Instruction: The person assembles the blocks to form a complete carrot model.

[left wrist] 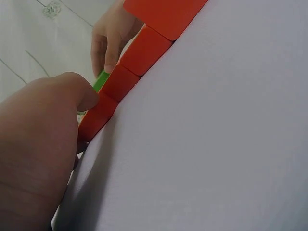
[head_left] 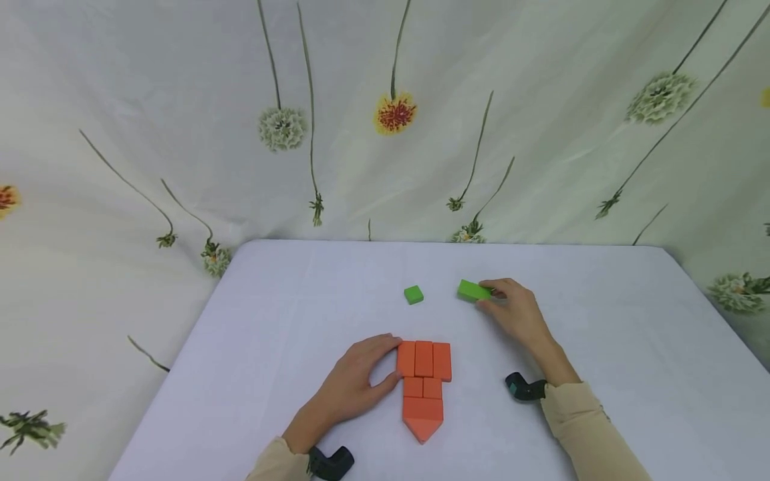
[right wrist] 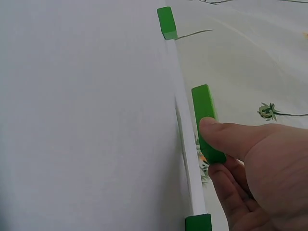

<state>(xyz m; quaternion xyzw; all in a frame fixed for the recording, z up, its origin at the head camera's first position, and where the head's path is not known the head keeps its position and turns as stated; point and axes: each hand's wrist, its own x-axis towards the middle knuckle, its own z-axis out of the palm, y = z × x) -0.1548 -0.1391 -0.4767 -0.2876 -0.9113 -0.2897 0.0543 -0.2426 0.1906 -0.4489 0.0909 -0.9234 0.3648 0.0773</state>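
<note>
My right hand [head_left: 514, 310] pinches a green rectangular block [head_left: 472, 290] between thumb and fingers. In the right wrist view, the thumb lies across the face of that block [right wrist: 204, 101], which looks raised off the table. My left hand [head_left: 357, 377] rests beside a group of flat orange blocks [head_left: 424, 359], its fingertips and thumb at the left block's upper and lower corners. Three upright blocks form the group's far row, followed by two small ones, a wider rectangle and a triangle pointing towards me. In the left wrist view, the thumb is against an orange block [left wrist: 98, 115].
A small green block [head_left: 414, 294] lies left of the held one, beyond the orange group. Another green block [right wrist: 198, 223] shows at the bottom of the right wrist view. The white table [head_left: 289, 300] ends at a flower-patterned cloth [head_left: 349, 167]. Each wrist wears a black device [head_left: 525, 387].
</note>
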